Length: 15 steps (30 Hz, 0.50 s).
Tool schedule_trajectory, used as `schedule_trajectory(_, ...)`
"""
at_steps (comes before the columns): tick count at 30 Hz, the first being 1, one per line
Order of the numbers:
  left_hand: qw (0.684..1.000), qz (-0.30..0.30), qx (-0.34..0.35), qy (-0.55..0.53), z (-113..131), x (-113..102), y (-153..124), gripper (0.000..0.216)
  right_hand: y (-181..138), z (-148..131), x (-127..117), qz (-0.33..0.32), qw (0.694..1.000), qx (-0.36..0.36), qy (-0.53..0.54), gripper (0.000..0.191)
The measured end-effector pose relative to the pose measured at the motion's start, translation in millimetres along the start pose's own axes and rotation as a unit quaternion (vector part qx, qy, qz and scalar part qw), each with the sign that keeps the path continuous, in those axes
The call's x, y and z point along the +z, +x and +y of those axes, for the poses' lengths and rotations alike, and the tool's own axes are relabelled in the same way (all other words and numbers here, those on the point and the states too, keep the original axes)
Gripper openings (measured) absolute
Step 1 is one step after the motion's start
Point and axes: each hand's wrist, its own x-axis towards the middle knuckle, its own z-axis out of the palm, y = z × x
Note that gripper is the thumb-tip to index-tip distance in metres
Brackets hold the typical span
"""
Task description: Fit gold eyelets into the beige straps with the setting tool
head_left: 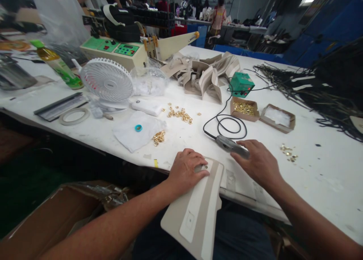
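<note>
A white fan stands back from the front edge of the tabletop; gold rings lie heaped nearer that edge. Next, the left hand curls over the upper end of a beige panel, holding it at the front edge — its lower part hangs past. A grey corded tool comes next, its end between the thumb and fingers of the right hand — whether gripped, I cannot tell. Farther right, gold pieces lie scattered.
</note>
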Motion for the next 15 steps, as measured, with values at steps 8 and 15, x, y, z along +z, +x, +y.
schedule_trajectory(8, 1.0, 0.002, 0.004, 0.0, 1.5, -1.6, -0.7, 0.023, 3.3, 24.8, -4.1, -0.107, 0.987, 0.053, 0.11, 0.046)
schedule_trajectory(15, 1.0, 0.002, 0.011, 0.002, 1.1, -1.5, 1.2, 0.022, -2.4, -68.1, -24.8, -0.054, 0.74, 0.106, 0.662, 0.027)
